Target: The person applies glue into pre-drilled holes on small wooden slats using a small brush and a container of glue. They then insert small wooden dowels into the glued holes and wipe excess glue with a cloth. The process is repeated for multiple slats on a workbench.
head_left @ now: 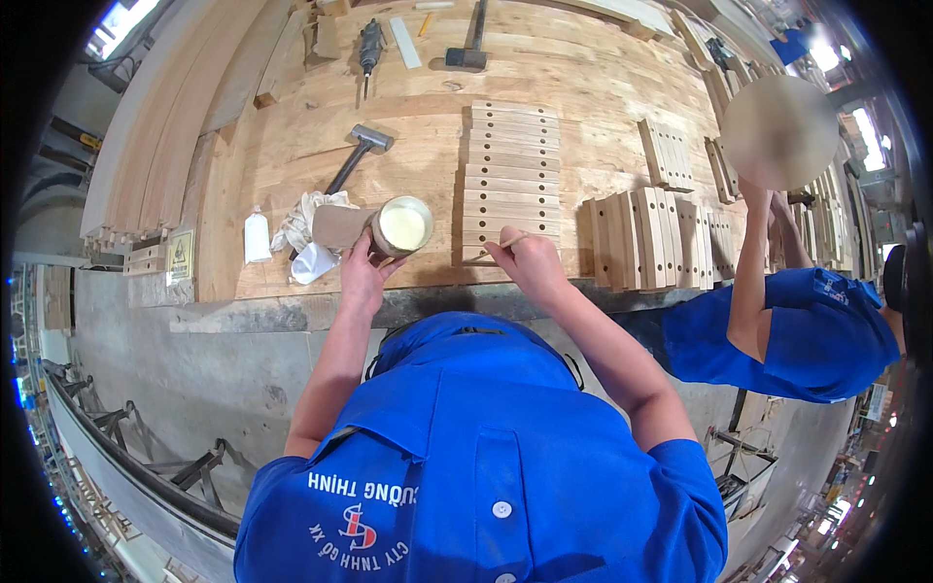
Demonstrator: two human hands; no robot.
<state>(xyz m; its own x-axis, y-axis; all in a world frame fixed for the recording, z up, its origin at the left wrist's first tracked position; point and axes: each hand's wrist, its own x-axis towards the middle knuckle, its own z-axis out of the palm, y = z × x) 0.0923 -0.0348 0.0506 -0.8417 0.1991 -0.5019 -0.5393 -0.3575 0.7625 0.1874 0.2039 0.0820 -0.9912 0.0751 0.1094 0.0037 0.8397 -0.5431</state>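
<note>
My left hand (363,274) is wrapped round a small round tub (381,229) of pale cream liquid, which looks like glue, above the bench's near edge. In the closed fingers of my right hand (533,262) is a thin wooden stick (507,242), over the near end of a row of wooden slats (512,185). The slats lie side by side, each with a dark round hole near both ends. Whether the stick's tip touches a slat is hard to make out.
Left of the tub are a brown sanding sheet (335,225), a white rag (299,216), a white bottle (256,238) and a hammer (364,146). A power driver (369,47) and mallet (467,58) lie farther back. Holed blocks (632,238) stand right, near a co-worker (787,335).
</note>
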